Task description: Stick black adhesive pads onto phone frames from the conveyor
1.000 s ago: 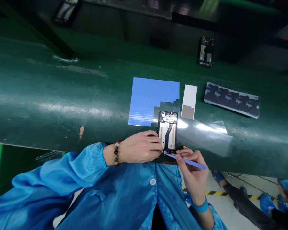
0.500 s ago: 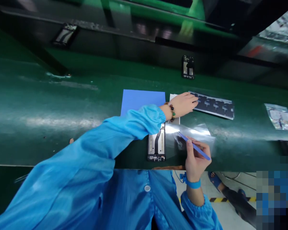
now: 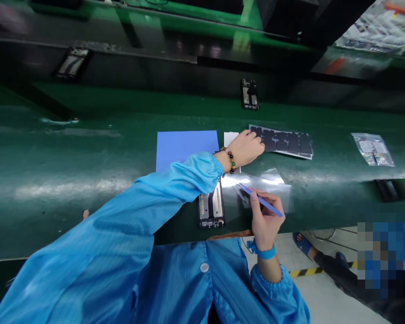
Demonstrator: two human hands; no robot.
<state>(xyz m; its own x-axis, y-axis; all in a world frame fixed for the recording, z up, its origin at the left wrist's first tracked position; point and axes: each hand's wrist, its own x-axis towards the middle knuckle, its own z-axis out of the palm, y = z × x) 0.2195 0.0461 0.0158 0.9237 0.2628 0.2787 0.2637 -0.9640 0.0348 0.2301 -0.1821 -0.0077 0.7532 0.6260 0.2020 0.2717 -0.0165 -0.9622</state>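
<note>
My left hand [image 3: 246,147] reaches across the bench with its fingers bent over the left end of a sheet of black stickers [image 3: 286,141]; the fingertips are partly hidden. A second pale edge shows beneath this sheet. In my right hand [image 3: 267,219] is a pair of blue tweezers [image 3: 261,201], its tips pointing up and left over clear plastic film [image 3: 277,191]. An opened phone [image 3: 212,209] lies left of the film, its upper end hidden by my left sleeve. White paper [image 3: 230,138] sits under my left wrist, beside a blue sheet [image 3: 185,144].
The green bench [image 3: 97,171] ends at its worn front edge near my body. Further back lie another opened phone [image 3: 250,94] and one on the left [image 3: 72,63]. A clear bag [image 3: 373,149] and a dark device [image 3: 387,191] are at right. A person's leg [image 3: 337,270] shows below.
The view has shifted, so most things appear further left. My left hand stays at the sticker sheet, whose far part now looks slightly raised or skewed. My right hand still holds the tweezers.
</note>
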